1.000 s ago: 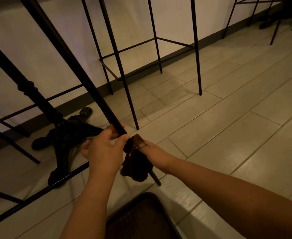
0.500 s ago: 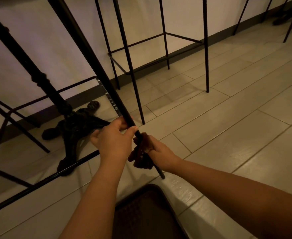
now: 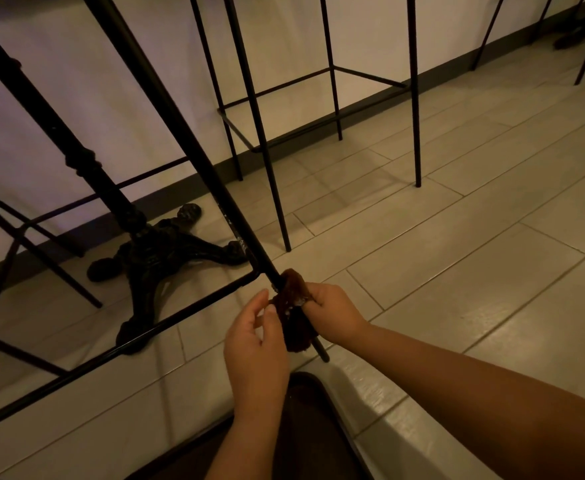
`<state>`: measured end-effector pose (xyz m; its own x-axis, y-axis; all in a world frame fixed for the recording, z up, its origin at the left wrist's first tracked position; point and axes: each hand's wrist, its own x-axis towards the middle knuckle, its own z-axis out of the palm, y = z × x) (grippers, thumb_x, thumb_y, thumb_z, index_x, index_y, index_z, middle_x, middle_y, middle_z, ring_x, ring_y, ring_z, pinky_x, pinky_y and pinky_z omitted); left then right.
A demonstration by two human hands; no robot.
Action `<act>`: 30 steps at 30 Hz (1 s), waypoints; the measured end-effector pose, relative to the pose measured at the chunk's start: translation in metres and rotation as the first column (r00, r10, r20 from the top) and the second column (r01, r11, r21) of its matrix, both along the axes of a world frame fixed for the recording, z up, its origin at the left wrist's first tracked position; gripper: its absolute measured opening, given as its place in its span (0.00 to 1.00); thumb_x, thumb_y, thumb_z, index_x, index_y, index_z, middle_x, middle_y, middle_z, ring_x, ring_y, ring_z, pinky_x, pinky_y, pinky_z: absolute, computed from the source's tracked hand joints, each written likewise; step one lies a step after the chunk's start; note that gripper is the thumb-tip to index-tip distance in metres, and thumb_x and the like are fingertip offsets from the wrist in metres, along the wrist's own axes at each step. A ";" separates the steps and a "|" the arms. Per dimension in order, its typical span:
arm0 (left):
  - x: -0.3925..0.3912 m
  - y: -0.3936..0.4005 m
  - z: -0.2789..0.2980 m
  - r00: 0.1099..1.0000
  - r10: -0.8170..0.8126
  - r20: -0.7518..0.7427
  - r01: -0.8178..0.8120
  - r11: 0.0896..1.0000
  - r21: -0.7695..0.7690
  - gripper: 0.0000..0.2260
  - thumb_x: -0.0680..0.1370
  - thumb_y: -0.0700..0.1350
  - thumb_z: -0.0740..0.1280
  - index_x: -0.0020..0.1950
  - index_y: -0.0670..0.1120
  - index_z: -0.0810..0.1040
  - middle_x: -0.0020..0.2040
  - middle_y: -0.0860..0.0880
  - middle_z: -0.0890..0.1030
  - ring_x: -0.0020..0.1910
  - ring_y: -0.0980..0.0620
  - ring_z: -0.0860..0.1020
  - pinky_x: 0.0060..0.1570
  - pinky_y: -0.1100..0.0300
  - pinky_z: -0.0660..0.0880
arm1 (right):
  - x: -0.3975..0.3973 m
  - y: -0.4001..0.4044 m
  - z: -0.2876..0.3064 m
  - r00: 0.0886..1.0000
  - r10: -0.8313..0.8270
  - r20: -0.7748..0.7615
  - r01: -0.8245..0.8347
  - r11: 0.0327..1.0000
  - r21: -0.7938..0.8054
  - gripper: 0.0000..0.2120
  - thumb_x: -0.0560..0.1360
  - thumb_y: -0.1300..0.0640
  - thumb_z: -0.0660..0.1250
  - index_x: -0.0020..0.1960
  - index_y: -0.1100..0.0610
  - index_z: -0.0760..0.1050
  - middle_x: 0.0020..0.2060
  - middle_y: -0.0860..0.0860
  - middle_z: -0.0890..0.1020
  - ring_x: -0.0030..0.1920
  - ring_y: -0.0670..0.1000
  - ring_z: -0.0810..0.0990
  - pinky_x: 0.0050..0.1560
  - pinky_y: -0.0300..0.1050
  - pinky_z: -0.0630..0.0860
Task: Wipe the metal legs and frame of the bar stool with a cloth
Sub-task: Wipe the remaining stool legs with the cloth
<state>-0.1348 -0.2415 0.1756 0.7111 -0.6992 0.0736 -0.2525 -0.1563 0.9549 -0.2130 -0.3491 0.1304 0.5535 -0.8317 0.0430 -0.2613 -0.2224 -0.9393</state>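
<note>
Our right hand (image 3: 332, 315) grips the dark brown cloth (image 3: 293, 311), wrapped around the black stool leg (image 3: 194, 154) just above its foot on the tile floor (image 3: 457, 271). Our left hand (image 3: 254, 344) pinches the cloth's near side, fingers loosely curled.

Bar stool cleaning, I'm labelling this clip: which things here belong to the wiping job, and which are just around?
In the job:
bar stool leg
brown cloth
right hand
left hand

Just around:
ornate table base
second stool frame
dark mat
</note>
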 end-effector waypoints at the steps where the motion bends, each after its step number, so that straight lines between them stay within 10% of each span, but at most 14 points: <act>1: 0.002 -0.004 -0.002 0.999 -0.015 -0.047 0.017 0.999 0.047 0.13 0.80 0.47 0.63 0.64 0.58 0.74 0.53 0.65 0.75 0.46 0.72 0.74 0.35 0.82 0.69 | 0.000 -0.001 0.000 1.000 0.015 0.001 -0.015 0.999 0.031 0.11 0.79 0.62 0.59 0.46 0.59 0.80 0.39 0.56 0.83 0.41 0.57 0.82 0.44 0.53 0.79; 14: 0.021 -0.042 0.007 0.975 -0.085 -0.207 0.087 0.996 -0.002 0.05 0.78 0.48 0.67 0.49 0.58 0.81 0.46 0.58 0.82 0.43 0.68 0.79 0.30 0.80 0.69 | -0.001 -0.009 -0.012 0.996 0.051 -0.080 -0.036 0.982 0.187 0.13 0.80 0.51 0.56 0.52 0.51 0.80 0.48 0.56 0.84 0.49 0.57 0.83 0.54 0.56 0.79; 18: 0.027 -0.041 0.003 0.985 -0.111 -0.128 0.117 0.992 0.040 0.06 0.78 0.50 0.66 0.52 0.59 0.81 0.44 0.60 0.82 0.42 0.70 0.79 0.37 0.75 0.73 | 0.008 0.001 0.000 0.984 0.164 0.073 -0.165 0.986 0.003 0.10 0.80 0.47 0.55 0.51 0.43 0.75 0.44 0.44 0.82 0.46 0.44 0.81 0.49 0.41 0.78; 30: 0.028 -0.036 -0.003 0.989 -0.139 0.054 0.137 0.990 0.039 0.06 0.77 0.48 0.67 0.49 0.60 0.80 0.34 0.69 0.80 0.40 0.79 0.74 0.34 0.84 0.67 | 0.014 0.016 -0.029 0.998 0.007 -0.069 -0.034 0.915 -0.402 0.12 0.79 0.59 0.60 0.60 0.60 0.73 0.52 0.56 0.79 0.49 0.52 0.76 0.43 0.38 0.68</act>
<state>-0.1069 -0.2774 0.1724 0.6033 -0.7930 0.0846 -0.3276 -0.1497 0.9329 -0.1988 -0.3334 0.1009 0.5832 -0.7398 0.3355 -0.3096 -0.5843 -0.7502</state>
